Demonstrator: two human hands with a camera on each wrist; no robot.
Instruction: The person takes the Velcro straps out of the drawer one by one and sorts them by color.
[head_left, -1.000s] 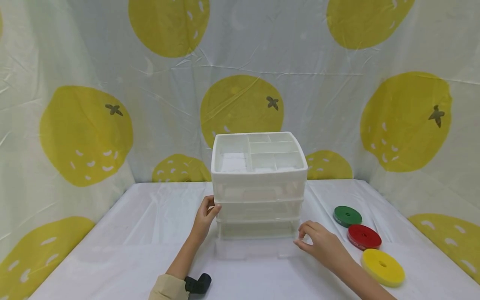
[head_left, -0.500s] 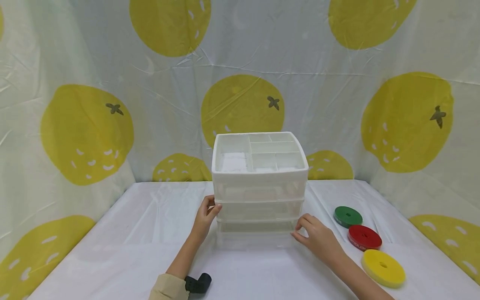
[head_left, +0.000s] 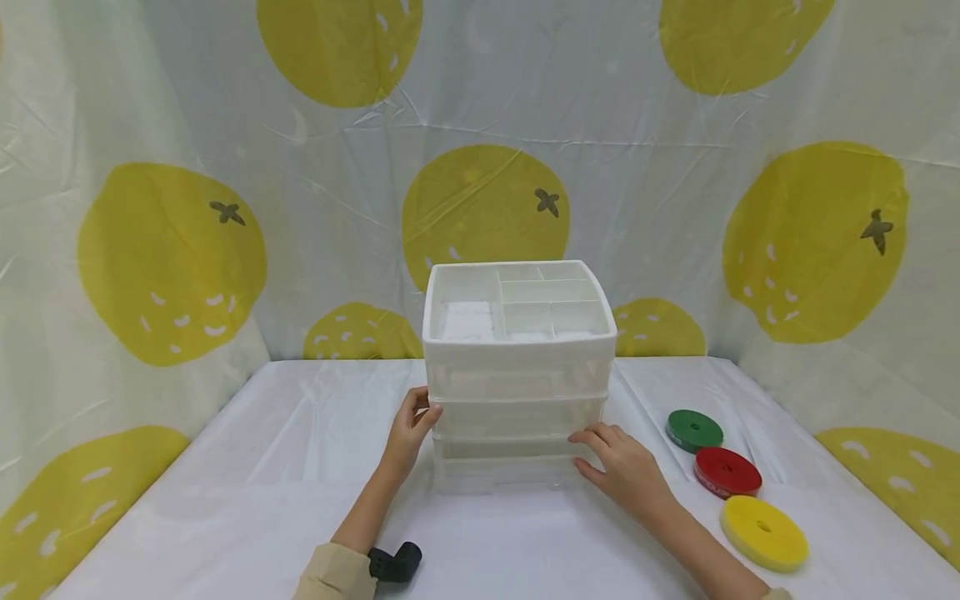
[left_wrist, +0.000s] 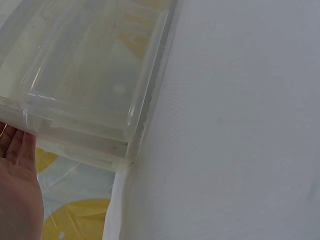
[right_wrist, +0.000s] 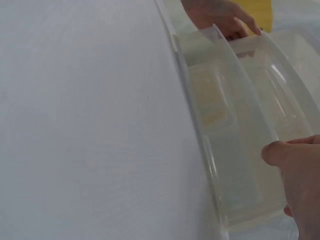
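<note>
A white plastic drawer unit [head_left: 517, 367] with a divided top tray stands in the middle of the table. Its clear bottom drawer [head_left: 502, 475] juts out a little at the front, and no contents show inside. My left hand [head_left: 408, 432] holds the unit's left side, thumb at the front corner and fingers along the side wall; the left wrist view shows those fingers [left_wrist: 14, 145] flat against it. At the right end of the bottom drawer is my right hand [head_left: 622, 467]. Its thumb [right_wrist: 274, 154] presses the drawer front's upper rim, the fingers loosely bent above it.
To the right lie three flat rolls of strap: green [head_left: 694, 430], red [head_left: 727, 472] and yellow [head_left: 764, 533]. A black object [head_left: 396, 562] is at my left wrist. A lemon-print curtain [head_left: 345, 208] encloses the white table [head_left: 225, 517] at the back and sides.
The bottom drawer has slid back into the unit, leaving a smaller gap. My right hand has moved inward and left with it. The left hand keeps its place on the unit's side.
</note>
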